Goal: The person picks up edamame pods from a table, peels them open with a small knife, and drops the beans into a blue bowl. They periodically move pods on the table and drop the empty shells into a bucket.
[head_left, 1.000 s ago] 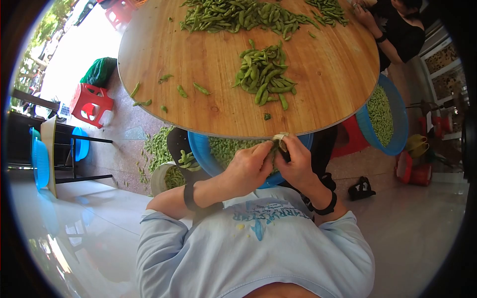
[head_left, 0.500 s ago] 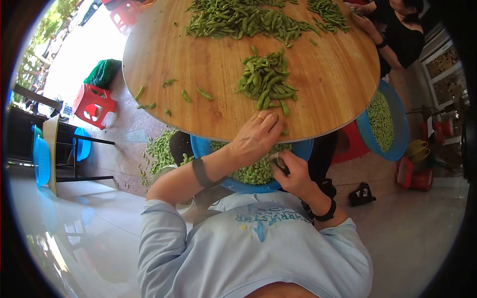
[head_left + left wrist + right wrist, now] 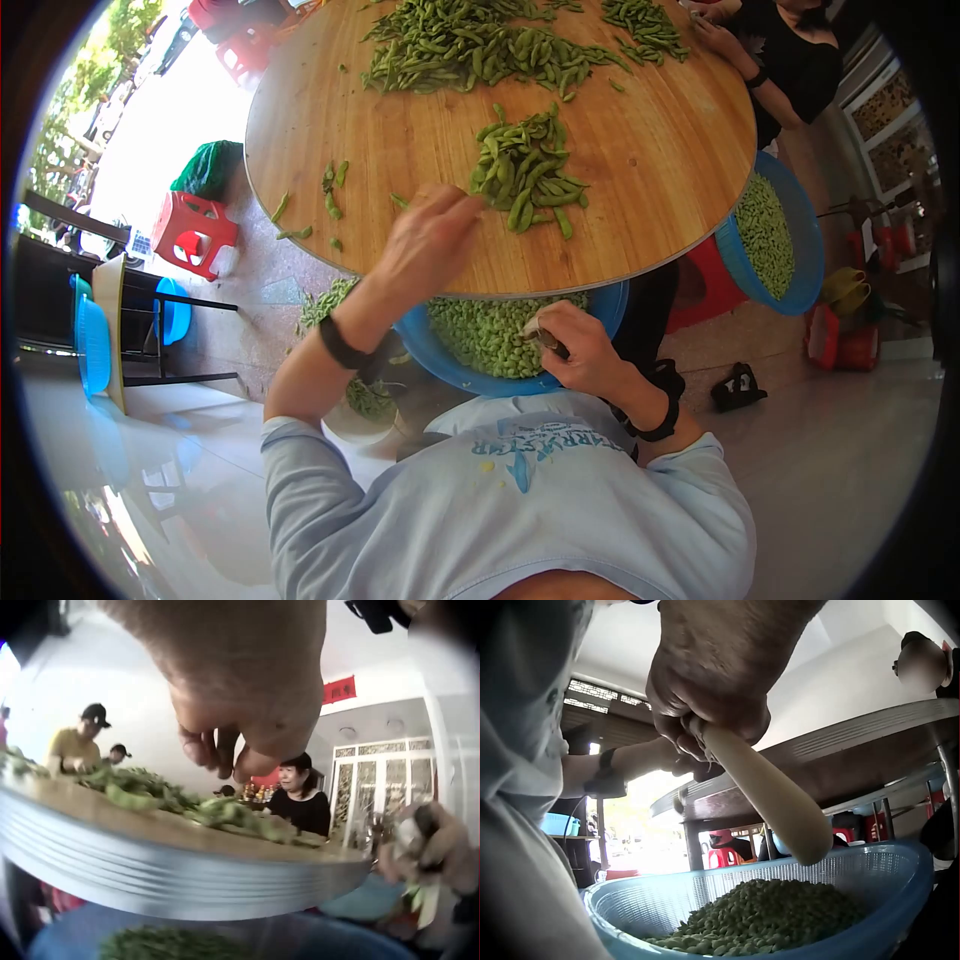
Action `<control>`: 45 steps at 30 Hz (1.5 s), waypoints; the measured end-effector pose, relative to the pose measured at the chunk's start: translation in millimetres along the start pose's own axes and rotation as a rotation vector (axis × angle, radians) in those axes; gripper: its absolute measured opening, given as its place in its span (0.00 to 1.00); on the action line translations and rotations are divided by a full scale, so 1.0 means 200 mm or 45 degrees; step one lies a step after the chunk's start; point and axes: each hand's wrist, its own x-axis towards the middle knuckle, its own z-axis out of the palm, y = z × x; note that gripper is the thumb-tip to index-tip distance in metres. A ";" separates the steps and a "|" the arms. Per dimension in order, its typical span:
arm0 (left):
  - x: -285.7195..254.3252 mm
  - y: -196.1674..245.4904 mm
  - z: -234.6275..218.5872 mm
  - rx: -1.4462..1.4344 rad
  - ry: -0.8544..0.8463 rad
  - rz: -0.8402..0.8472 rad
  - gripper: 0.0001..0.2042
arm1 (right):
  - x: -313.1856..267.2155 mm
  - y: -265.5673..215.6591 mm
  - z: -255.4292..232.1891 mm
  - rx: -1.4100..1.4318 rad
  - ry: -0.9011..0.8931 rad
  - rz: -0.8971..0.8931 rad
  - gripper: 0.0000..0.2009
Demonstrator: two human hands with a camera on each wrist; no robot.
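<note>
The left hand [image 3: 430, 240] — fingers loosely bent, nothing visible in them — hovers at eight o'clock of the small edamame pile [image 3: 530, 175] on the round wooden table [image 3: 650, 200]. The right hand [image 3: 585, 352] grips a pale, round-ended rod [image 3: 776, 799] above the blue basin's [image 3: 495, 386] three o'clock side, over shelled beans [image 3: 475, 335].

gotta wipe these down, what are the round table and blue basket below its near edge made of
Round table: wood or wood-look laminate, going by its grain, with slight sheen; its grayish ribbed edge could be metal or plastic. Blue basket: probably molded plastic, given its shiny, mesh-like wall.
</note>
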 end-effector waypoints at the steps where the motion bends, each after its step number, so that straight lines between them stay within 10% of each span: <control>1: 0.03 0.04 0.07 -0.061 -0.112 -0.154 0.10 | -0.01 0.00 -0.01 0.002 -0.042 0.061 0.14; 15: 0.09 0.07 0.23 -0.264 0.168 -0.328 0.09 | 0.08 -0.02 -0.09 0.757 0.212 0.613 0.21; 17: 0.04 0.19 0.15 -1.263 -0.021 -0.712 0.07 | 0.11 0.00 -0.12 0.943 0.191 0.662 0.21; 24: -0.09 0.25 0.12 -1.664 -0.373 -0.871 0.06 | 0.13 -0.03 -0.07 1.366 0.063 0.685 0.22; 36: -0.15 0.24 0.15 -1.561 -0.125 -0.802 0.07 | 0.11 -0.03 -0.01 0.978 0.105 0.530 0.19; 42: -0.12 0.20 0.15 -2.322 -0.446 -1.225 0.04 | 0.10 0.04 -0.01 0.546 0.032 0.342 0.19; 44: -0.11 0.22 0.17 -2.047 -0.433 -1.231 0.04 | 0.09 0.14 0.02 -0.198 0.172 -0.377 0.18; 45: -0.11 0.23 0.19 -2.045 -0.436 -1.225 0.04 | 0.09 0.13 0.02 -0.201 0.176 -0.380 0.18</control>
